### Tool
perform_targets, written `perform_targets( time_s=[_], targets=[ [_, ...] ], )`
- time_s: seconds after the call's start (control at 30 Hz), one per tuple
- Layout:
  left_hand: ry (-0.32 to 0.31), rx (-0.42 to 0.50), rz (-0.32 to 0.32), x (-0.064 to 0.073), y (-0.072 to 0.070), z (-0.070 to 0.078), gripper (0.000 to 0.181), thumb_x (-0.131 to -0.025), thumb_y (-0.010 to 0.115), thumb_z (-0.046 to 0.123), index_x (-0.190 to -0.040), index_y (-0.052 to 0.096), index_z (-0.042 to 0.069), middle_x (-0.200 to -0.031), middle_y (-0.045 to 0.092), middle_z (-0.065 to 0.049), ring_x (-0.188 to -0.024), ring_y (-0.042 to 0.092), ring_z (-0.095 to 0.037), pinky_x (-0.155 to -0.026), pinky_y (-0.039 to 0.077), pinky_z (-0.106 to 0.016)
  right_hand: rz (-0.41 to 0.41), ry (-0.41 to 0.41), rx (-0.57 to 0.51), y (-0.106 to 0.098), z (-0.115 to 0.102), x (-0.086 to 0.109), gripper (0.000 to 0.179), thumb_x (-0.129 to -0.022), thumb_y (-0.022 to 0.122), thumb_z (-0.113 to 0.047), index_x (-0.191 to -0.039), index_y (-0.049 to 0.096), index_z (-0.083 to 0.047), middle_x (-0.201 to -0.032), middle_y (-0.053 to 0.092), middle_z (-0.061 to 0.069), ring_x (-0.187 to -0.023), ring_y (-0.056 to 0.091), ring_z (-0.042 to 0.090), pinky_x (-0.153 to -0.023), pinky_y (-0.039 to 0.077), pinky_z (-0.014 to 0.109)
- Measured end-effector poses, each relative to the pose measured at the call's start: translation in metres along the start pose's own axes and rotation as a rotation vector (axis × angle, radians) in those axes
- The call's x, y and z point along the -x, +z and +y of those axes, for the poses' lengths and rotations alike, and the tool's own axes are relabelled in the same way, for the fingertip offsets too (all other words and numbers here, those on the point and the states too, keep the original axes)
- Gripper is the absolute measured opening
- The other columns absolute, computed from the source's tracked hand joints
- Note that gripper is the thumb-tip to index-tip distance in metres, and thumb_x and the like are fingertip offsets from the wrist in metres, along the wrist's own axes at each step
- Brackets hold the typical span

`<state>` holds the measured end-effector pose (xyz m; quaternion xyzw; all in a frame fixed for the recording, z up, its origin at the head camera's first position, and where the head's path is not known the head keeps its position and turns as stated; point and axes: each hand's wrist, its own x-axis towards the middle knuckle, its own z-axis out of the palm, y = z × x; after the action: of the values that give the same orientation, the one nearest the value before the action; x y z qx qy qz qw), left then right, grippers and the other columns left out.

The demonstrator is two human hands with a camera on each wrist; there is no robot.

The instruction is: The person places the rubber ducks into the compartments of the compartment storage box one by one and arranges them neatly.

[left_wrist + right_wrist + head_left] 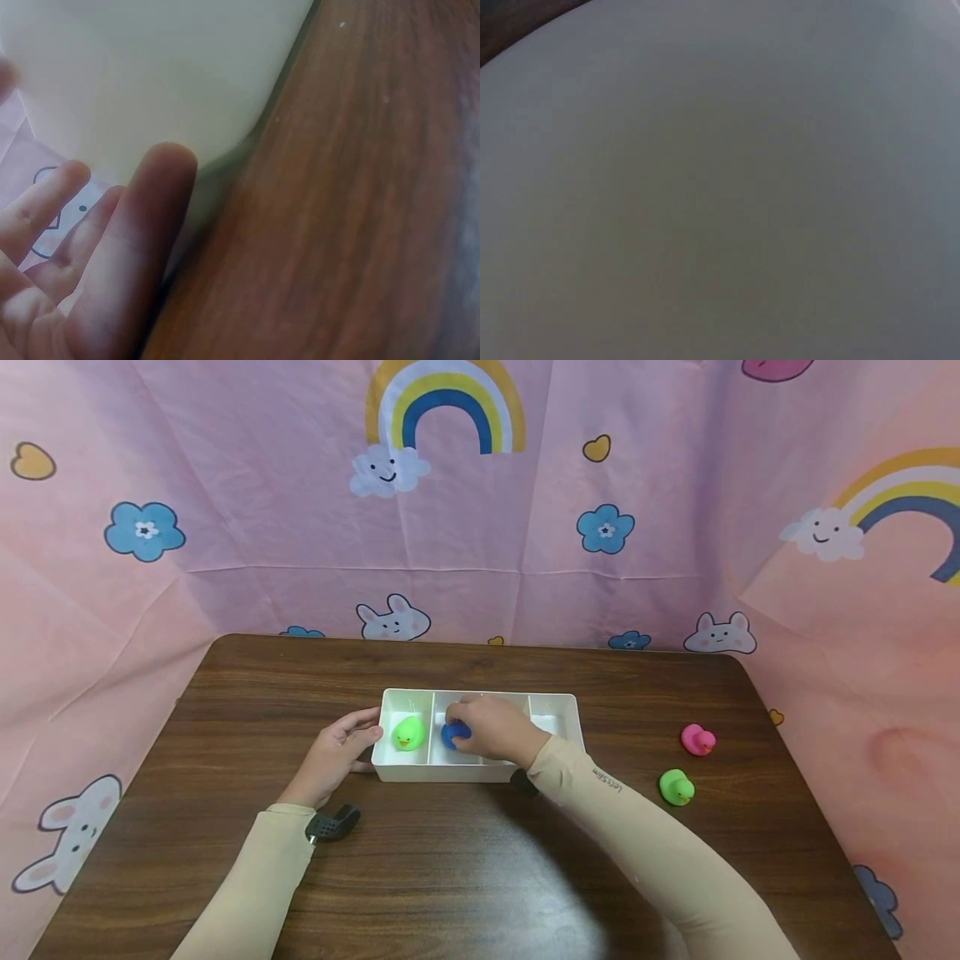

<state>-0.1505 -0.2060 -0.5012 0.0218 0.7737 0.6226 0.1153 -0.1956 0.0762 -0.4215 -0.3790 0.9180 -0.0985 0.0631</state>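
A white tray (442, 772) with three compartments stands on the table. In its left compartment sits a bright green rubber duck (408, 734). My right hand (497, 727) reaches into the middle compartment and pinches a blue rubber duck (454, 732), mostly covered by the fingers. Against the tray's left end rests my left hand (337, 755), its fingers fairly straight. The left wrist view shows the thumb (154, 202) touching the pale tray wall (165, 75). Only a blurred white tray surface (727, 187) fills most of the right wrist view; the right hand is hidden there.
On the table's right side are a pink rubber duck (698, 740) and, nearer me, another green rubber duck (677, 787). The brown wooden table (450, 877) backs onto a patterned cloth (480, 539). My right forearm crosses in front of the tray's right end.
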Motion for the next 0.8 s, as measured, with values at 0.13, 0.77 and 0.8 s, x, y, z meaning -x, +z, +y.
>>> perform_targets(
  time_s=[0.13, 0.77, 0.8],
  targets=[
    [0.001, 0.001, 0.002, -0.001, 0.0, 0.0, 0.062, -0.105, 0.06, 0.044, -0.155, 0.045, 0.011, -0.154, 0.049, -0.02, -0.127, 0.06, -0.039, -0.084, 0.063, -0.038, -0.013, 0.011, 0.002, 0.0, 0.0, 0.0, 0.024, -0.094, 0.077, -0.024, -0.115, 0.073, -0.012, -0.107, 0.071, 0.004, -0.09, 0.065, 0.016, -0.082, 0.056, 0.032],
    [-0.004, 0.004, 0.003, 0.0, 0.0, -0.001, 0.063, -0.104, 0.061, 0.045, -0.155, 0.046, 0.012, -0.153, 0.051, -0.02, -0.126, 0.061, -0.04, -0.085, 0.063, -0.038, 0.071, 0.121, -0.156, -0.071, 0.064, 0.112, 0.035, -0.095, 0.075, -0.021, -0.128, 0.069, -0.012, -0.118, 0.068, 0.004, -0.082, 0.065, 0.011, -0.068, 0.057, 0.031],
    [-0.004, 0.005, 0.001, 0.0, 0.0, -0.001, 0.064, -0.103, 0.062, 0.045, -0.155, 0.046, 0.012, -0.153, 0.05, -0.02, -0.127, 0.06, -0.04, -0.084, 0.063, -0.038, 0.082, 0.132, -0.179, -0.072, 0.073, 0.123, 0.035, -0.094, 0.076, -0.02, -0.128, 0.068, -0.012, -0.116, 0.068, 0.004, -0.084, 0.066, 0.011, -0.069, 0.057, 0.032]
  ],
)
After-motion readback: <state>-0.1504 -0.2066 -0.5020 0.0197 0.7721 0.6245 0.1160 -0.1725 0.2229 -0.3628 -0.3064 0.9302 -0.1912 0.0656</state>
